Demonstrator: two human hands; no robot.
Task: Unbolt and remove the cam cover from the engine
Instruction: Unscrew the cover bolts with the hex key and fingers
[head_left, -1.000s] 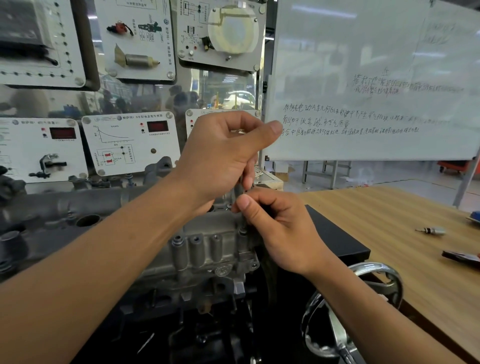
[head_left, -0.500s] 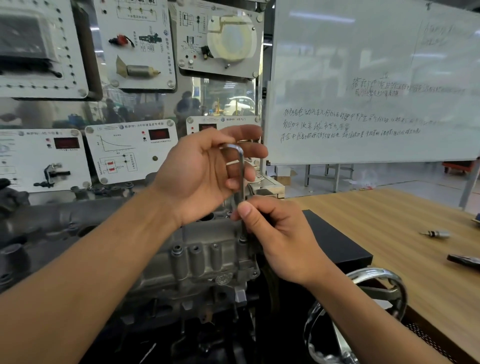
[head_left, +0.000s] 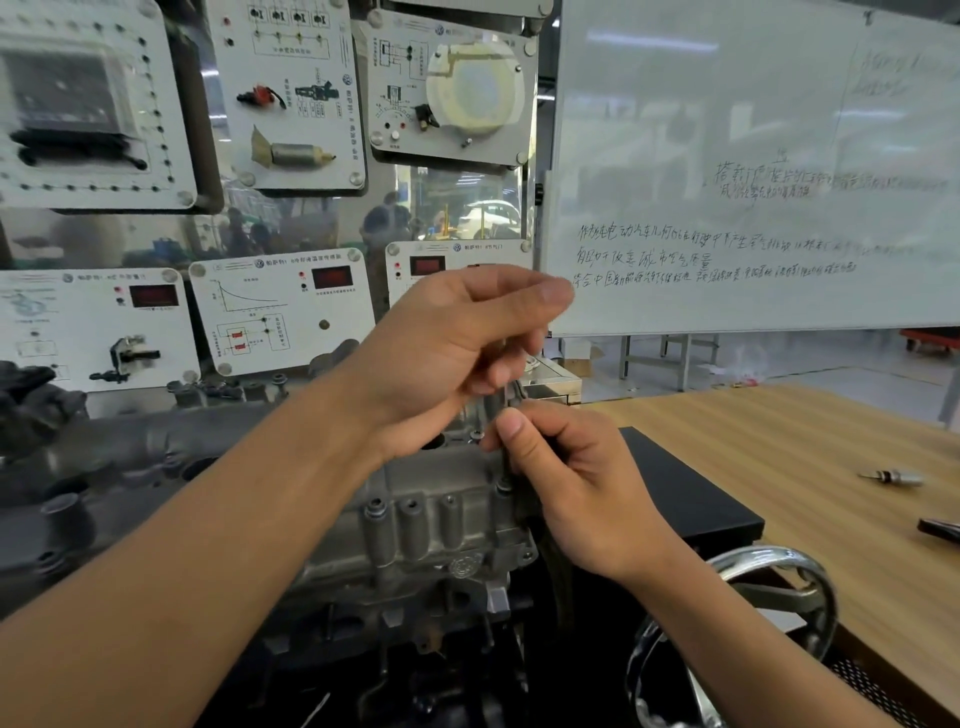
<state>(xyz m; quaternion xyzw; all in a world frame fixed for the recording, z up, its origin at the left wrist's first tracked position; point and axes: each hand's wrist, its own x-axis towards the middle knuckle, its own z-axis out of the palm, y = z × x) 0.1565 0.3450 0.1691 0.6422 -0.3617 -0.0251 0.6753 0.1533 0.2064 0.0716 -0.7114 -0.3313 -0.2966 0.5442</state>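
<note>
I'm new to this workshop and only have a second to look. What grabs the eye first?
Two bare hands meet mid-frame: the left hand grips the top of a thin metal key and the right hand pinches its shaft, just above the grey engine. Behind, at right, stands a large handwritten whiteboard.

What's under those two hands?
The grey cam cover, with its bolt sockets. A thin key runs from the left hand past the right hand down to it; the left hand hides the key's top.
</note>
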